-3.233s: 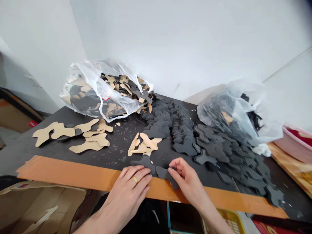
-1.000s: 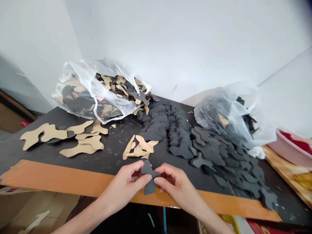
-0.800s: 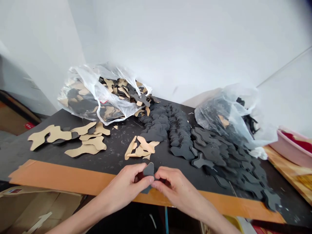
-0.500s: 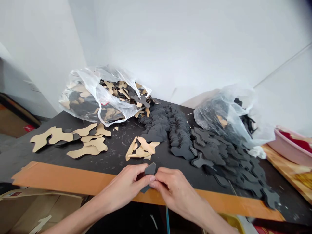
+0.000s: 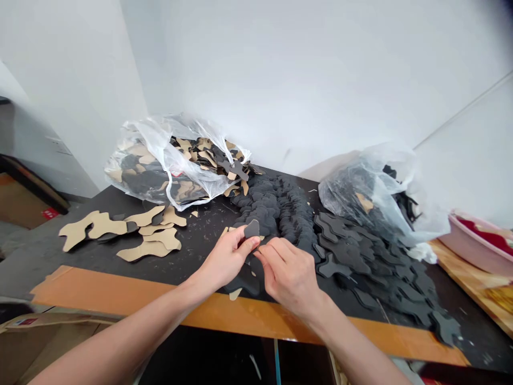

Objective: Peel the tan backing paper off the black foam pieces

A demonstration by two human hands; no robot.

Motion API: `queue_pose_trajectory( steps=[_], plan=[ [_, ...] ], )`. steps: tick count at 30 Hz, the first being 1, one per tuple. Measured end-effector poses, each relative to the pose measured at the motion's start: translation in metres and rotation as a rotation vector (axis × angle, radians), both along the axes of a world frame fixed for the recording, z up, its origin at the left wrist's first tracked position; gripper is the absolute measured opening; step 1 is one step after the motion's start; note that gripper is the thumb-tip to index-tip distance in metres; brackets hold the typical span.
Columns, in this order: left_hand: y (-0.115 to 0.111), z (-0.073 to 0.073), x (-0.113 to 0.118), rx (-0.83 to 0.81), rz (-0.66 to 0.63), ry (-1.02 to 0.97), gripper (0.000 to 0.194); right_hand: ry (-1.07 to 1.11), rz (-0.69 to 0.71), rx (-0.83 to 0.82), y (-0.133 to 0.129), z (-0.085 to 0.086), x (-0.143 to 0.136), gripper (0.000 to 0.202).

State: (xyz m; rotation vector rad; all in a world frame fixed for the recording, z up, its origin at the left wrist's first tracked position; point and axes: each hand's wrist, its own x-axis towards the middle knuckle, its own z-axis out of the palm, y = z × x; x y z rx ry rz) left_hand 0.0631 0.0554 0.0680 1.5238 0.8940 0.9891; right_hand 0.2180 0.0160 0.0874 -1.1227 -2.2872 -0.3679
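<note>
My left hand [image 5: 229, 254] pinches a dark grey, lobed foam piece [image 5: 252, 229] between thumb and fingers, above the front of the table. One rounded end of it sticks up past the thumb, and a wider dark part hangs below. At its right edge my right hand [image 5: 289, 270] is closed in a pinch, its fingertips close to my left thumb. What lies between those right fingertips is hidden. A small tan scrap [image 5: 235, 294] shows below the hands. Crumpled tan backing paper behind them is mostly covered by my left hand.
Tan-faced pieces [image 5: 146, 247] lie at the left. Overlapping rows of dark foam pieces [image 5: 296, 214] run toward the wall, with a loose heap [image 5: 372, 262] at right. Two plastic bags [image 5: 160, 160] hold more pieces. A pink basin [image 5: 476, 240] stands far right. Orange tape [image 5: 132, 294] lines the table's front edge.
Both hands have moved up and away from the table's front edge with the foam piece. They now cover most of the crumpled tan paper. The view has shifted slightly.
</note>
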Motion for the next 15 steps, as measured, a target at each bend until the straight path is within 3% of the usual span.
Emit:
queue_pose_trajectory(
  steps=[4,7,9,12,13,15],
  plan=[
    [0.008,-0.010,0.000,0.034,0.131,0.048,0.027,0.207,0.032,-0.021,0.000,-0.012,0.001,0.018],
    [0.023,-0.015,-0.018,0.058,0.309,0.119,0.029,0.413,-0.017,-0.081,-0.004,-0.016,0.007,0.018],
    [0.036,-0.016,-0.039,0.083,0.393,0.202,0.030,0.674,-0.066,-0.303,-0.005,-0.018,0.014,0.018],
    [0.053,-0.017,-0.075,0.116,0.398,0.370,0.026,0.986,-0.081,-0.724,-0.004,-0.023,0.024,0.021],
    [0.057,-0.018,-0.085,0.119,0.405,0.426,0.024,1.031,-0.075,-0.804,-0.004,-0.025,0.026,0.023],
    [0.062,-0.020,-0.100,0.116,0.429,0.523,0.039,1.076,-0.070,-0.882,-0.003,-0.030,0.029,0.024]
  ],
)
